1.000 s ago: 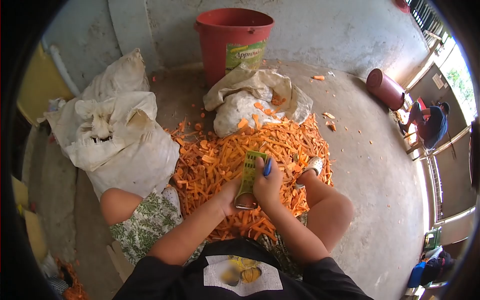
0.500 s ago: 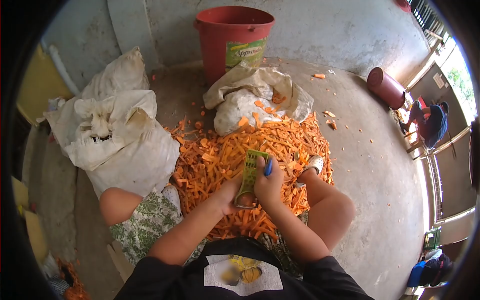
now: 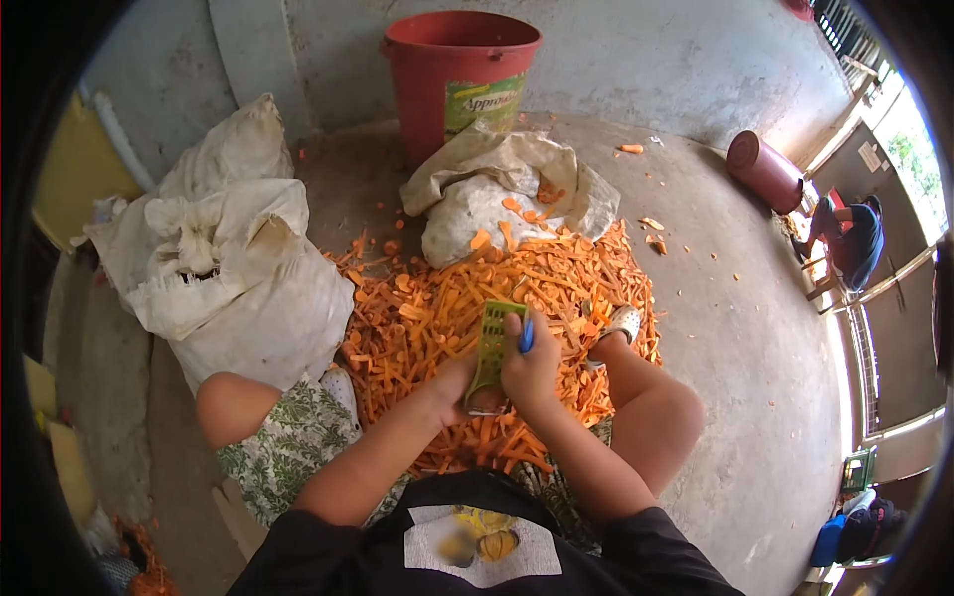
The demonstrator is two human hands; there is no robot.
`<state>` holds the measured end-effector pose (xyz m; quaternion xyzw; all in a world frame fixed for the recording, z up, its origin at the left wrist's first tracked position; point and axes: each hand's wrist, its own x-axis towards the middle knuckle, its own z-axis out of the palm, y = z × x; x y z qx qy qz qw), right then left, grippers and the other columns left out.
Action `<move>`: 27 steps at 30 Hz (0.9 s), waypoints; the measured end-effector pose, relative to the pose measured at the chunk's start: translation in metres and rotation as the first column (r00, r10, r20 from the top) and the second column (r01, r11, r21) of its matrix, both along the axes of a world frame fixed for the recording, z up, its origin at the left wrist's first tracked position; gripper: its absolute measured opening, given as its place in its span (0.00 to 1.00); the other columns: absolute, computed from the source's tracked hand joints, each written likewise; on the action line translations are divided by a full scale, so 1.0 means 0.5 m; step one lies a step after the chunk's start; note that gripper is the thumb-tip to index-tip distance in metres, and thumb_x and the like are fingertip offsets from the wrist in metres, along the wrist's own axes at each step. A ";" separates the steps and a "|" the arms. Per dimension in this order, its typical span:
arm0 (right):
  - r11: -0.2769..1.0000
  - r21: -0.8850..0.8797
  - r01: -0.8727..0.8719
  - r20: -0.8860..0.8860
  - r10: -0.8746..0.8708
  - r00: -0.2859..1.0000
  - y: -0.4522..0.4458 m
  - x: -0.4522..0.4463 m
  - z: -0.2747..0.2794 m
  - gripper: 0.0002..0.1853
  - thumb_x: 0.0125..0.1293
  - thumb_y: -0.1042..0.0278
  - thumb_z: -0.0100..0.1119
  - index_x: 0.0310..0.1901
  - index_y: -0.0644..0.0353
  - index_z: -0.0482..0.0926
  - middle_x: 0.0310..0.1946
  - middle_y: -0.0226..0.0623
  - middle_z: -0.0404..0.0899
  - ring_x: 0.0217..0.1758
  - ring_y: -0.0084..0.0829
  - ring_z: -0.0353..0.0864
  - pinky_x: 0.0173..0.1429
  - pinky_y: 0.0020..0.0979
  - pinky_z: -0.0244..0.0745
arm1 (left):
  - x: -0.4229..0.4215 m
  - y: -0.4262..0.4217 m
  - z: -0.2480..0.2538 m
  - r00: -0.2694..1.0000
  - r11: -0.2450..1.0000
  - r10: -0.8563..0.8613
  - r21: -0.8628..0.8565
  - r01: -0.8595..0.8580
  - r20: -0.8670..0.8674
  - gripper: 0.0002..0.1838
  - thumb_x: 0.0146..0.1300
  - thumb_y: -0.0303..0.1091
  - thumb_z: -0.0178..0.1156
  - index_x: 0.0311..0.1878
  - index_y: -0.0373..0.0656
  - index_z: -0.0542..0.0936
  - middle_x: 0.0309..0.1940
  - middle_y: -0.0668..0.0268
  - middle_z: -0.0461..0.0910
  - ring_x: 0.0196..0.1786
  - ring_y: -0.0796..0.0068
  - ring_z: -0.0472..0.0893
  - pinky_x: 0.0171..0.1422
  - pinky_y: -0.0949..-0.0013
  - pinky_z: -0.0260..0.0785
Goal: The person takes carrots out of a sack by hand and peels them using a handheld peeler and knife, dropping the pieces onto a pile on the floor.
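Between my hands, over a heap of cut carrot strips (image 3: 417, 308), is a flat green grater (image 3: 492, 338) with rows of slots. My left hand (image 3: 455, 382) is closed round its lower left edge; the fingers underneath are mostly hidden. At its right edge, my right hand (image 3: 530, 366) grips it with the thumb along the face. A blue handle-like piece (image 3: 527, 336) sticks out of the right hand; what it belongs to is hidden. Something brownish shows at the grater's lower end, too small to name.
A red bucket (image 3: 417, 89) stands by the wall behind a crumpled pale sack (image 3: 467, 214). Full white sacks (image 3: 258, 338) lean at the left. A dark red bin (image 3: 765, 171) lies on its side, near a seated person (image 3: 857, 243). Carrot scraps dot the concrete floor (image 3: 735, 348).
The whole view has shifted very slightly. Both hands keep their hold on the grater, which is tilted a little differently, its slotted face showing more plainly.
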<state>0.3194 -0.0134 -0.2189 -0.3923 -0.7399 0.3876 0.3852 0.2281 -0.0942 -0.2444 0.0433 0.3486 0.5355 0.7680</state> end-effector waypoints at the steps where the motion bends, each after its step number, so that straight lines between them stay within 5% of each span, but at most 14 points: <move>1: 1.000 -0.016 -0.003 0.052 0.004 0.999 -0.001 -0.003 -0.002 0.12 0.64 0.63 0.46 0.31 0.66 0.72 0.15 0.38 0.69 0.18 0.28 0.67 0.24 0.30 0.62 | -0.002 0.001 -0.013 1.000 1.000 0.001 -0.001 -0.001 -0.001 0.21 0.65 0.53 0.37 0.41 0.45 0.72 0.29 0.66 0.76 0.28 0.73 0.77 0.31 0.70 0.72; 6: 0.931 -0.095 0.351 0.019 -0.351 0.936 0.145 0.010 -0.043 0.14 0.66 0.63 0.44 0.33 0.65 0.73 0.18 0.38 0.74 0.18 0.27 0.70 0.23 0.29 0.64 | 0.009 -0.001 -0.012 0.981 0.988 -0.154 0.014 0.156 -0.117 0.22 0.66 0.52 0.37 0.42 0.42 0.71 0.29 0.63 0.75 0.28 0.73 0.76 0.30 0.69 0.72; 7: 0.931 -0.096 0.351 0.015 -0.352 0.936 0.149 0.014 -0.034 0.14 0.66 0.63 0.44 0.33 0.65 0.73 0.18 0.38 0.74 0.18 0.27 0.70 0.23 0.29 0.64 | 0.015 -0.001 0.017 0.991 0.994 -0.108 -0.022 0.107 -0.073 0.22 0.66 0.52 0.37 0.42 0.42 0.71 0.29 0.62 0.75 0.28 0.72 0.76 0.30 0.69 0.71; 9: 0.907 -0.405 0.115 -0.292 -0.247 0.924 0.150 0.022 -0.007 0.14 0.66 0.63 0.43 0.35 0.65 0.74 0.21 0.36 0.75 0.19 0.24 0.71 0.23 0.28 0.65 | -0.001 0.012 -0.012 0.998 0.998 -0.062 0.028 0.062 0.012 0.23 0.66 0.52 0.37 0.43 0.43 0.71 0.29 0.63 0.75 0.28 0.72 0.76 0.29 0.69 0.71; 10: 0.960 -0.261 0.105 -0.247 -0.171 0.954 0.124 0.017 0.006 0.14 0.66 0.63 0.43 0.35 0.65 0.74 0.21 0.35 0.76 0.20 0.23 0.71 0.24 0.27 0.66 | -0.001 0.014 -0.007 0.994 0.998 -0.023 0.067 0.016 0.109 0.23 0.66 0.53 0.36 0.43 0.43 0.71 0.29 0.63 0.75 0.28 0.72 0.76 0.28 0.68 0.71; 11: 0.991 -0.109 0.081 -0.190 -0.101 0.977 0.087 0.006 0.020 0.14 0.67 0.64 0.42 0.36 0.65 0.74 0.21 0.34 0.76 0.20 0.22 0.71 0.24 0.26 0.67 | 0.004 0.016 0.003 0.988 0.992 0.097 -0.090 -0.087 0.118 0.21 0.66 0.52 0.37 0.43 0.45 0.71 0.29 0.65 0.75 0.28 0.73 0.76 0.30 0.66 0.72; 12: 0.995 -0.100 -0.008 -0.176 -0.010 0.984 0.040 0.001 0.044 0.12 0.66 0.65 0.44 0.36 0.65 0.73 0.19 0.36 0.75 0.20 0.22 0.72 0.23 0.26 0.66 | 0.006 0.019 0.001 0.988 0.992 0.095 -0.089 -0.085 0.121 0.21 0.66 0.52 0.37 0.43 0.45 0.71 0.29 0.65 0.75 0.28 0.73 0.76 0.30 0.66 0.72; 14: 0.989 0.150 0.007 0.002 -0.007 1.000 0.000 -0.004 0.000 0.06 0.58 0.71 0.53 0.32 0.64 0.71 0.17 0.46 0.71 0.19 0.39 0.72 0.24 0.33 0.65 | 0.004 0.018 -0.005 0.998 0.996 0.063 -0.059 -0.061 0.026 0.19 0.66 0.50 0.38 0.44 0.47 0.71 0.28 0.69 0.75 0.27 0.75 0.76 0.32 0.65 0.73; 17: 0.993 0.117 -0.009 0.061 0.002 0.998 0.007 -0.009 0.002 0.04 0.55 0.75 0.54 0.32 0.63 0.71 0.17 0.47 0.70 0.19 0.45 0.70 0.24 0.35 0.64 | -0.004 0.013 -0.007 0.999 0.999 0.032 -0.023 -0.033 -0.041 0.18 0.66 0.48 0.37 0.44 0.46 0.71 0.29 0.68 0.76 0.28 0.75 0.76 0.32 0.66 0.74; 22: 0.968 -0.041 0.249 -0.019 -0.250 0.968 0.115 -0.018 -0.044 0.10 0.62 0.65 0.48 0.29 0.63 0.72 0.16 0.42 0.72 0.17 0.34 0.70 0.23 0.33 0.63 | -0.014 0.016 -0.058 0.997 0.988 -0.031 0.152 0.020 0.071 0.21 0.67 0.50 0.35 0.44 0.44 0.71 0.30 0.66 0.76 0.30 0.74 0.77 0.33 0.67 0.74; 24: 0.935 -0.107 0.337 0.006 -0.338 0.941 0.180 0.008 -0.060 0.13 0.65 0.63 0.45 0.29 0.63 0.74 0.17 0.36 0.74 0.18 0.23 0.70 0.22 0.28 0.62 | 0.015 0.002 0.004 0.993 0.993 -0.119 -0.020 0.118 -0.022 0.24 0.67 0.52 0.33 0.44 0.41 0.70 0.31 0.63 0.76 0.31 0.72 0.78 0.34 0.67 0.74; 25: 0.926 -0.206 0.316 -0.079 -0.337 0.938 0.188 0.012 -0.057 0.13 0.65 0.62 0.45 0.31 0.63 0.75 0.16 0.32 0.71 0.17 0.21 0.65 0.22 0.26 0.59 | 0.026 0.008 0.008 0.997 0.995 -0.019 -0.100 0.011 -0.073 0.23 0.67 0.50 0.34 0.45 0.41 0.70 0.31 0.60 0.76 0.31 0.71 0.78 0.34 0.67 0.74; 27: 0.910 -0.299 0.287 -0.157 -0.344 0.926 0.160 0.012 -0.023 0.14 0.65 0.62 0.46 0.33 0.63 0.77 0.15 0.28 0.67 0.16 0.18 0.60 0.22 0.24 0.56 | 0.010 0.014 -0.009 1.000 0.998 -0.009 -0.054 0.010 0.006 0.22 0.67 0.50 0.36 0.45 0.41 0.70 0.32 0.60 0.76 0.31 0.70 0.78 0.34 0.67 0.74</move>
